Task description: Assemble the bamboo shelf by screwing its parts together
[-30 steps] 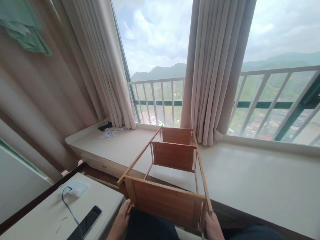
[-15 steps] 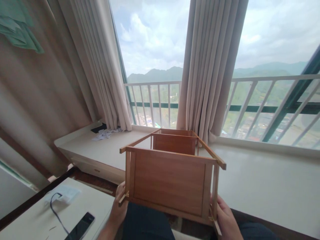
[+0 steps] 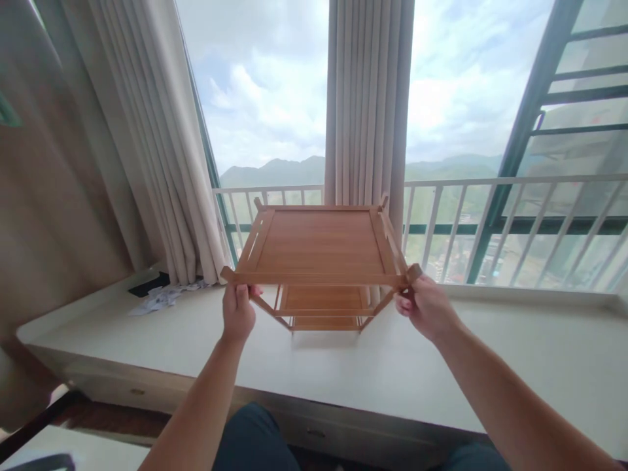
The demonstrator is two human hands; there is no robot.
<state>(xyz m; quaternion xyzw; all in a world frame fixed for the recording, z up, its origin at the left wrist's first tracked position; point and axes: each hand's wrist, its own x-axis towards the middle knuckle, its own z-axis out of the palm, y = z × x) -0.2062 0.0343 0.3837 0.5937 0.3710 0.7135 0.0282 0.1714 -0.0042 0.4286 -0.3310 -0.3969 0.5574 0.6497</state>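
Left hand: clenched on the near left corner of the wooden rack, thumb over the front rail.
Right hand: gripping the opposite near corner, so the load balances.
Wooden rack: upright between both hands, top tier level, feet at the window ledge; contact unclear.
Beyond left hand: curtain, scattered paper scraps.

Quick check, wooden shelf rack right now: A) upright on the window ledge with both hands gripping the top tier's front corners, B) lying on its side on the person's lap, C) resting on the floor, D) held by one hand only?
A: the wooden shelf rack stands upright on the window ledge, left hand and right hand gripping the top tier's front corners.
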